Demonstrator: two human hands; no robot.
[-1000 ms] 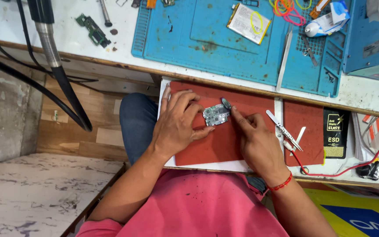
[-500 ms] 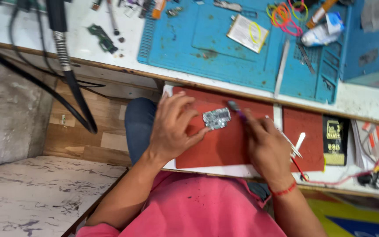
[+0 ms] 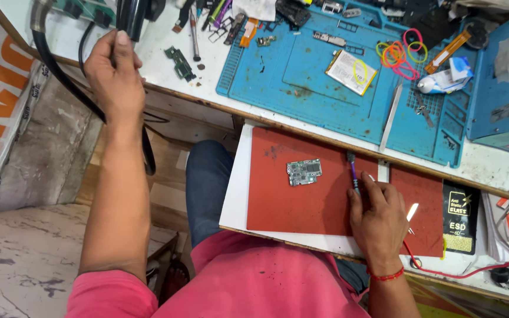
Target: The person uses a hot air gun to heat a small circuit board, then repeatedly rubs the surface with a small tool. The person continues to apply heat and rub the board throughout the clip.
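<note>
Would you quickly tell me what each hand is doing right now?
Left hand: closed around the black tool handle.
Right hand: closed, holding a thin purple tool on the red mat.

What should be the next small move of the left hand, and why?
Probably lift the black handle and bring it toward the circuit board. The left hand grips it at the bench edge, the board lies bare on the red mat, and the right hand holds a small tool beside it.

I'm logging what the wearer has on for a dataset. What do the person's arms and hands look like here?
Both forearms are bare, with no gloves. The left hand shows no jewellery. The right hand has a thin red thread bracelet at the wrist. Short pink shirt sleeves cover the upper arms.
</note>
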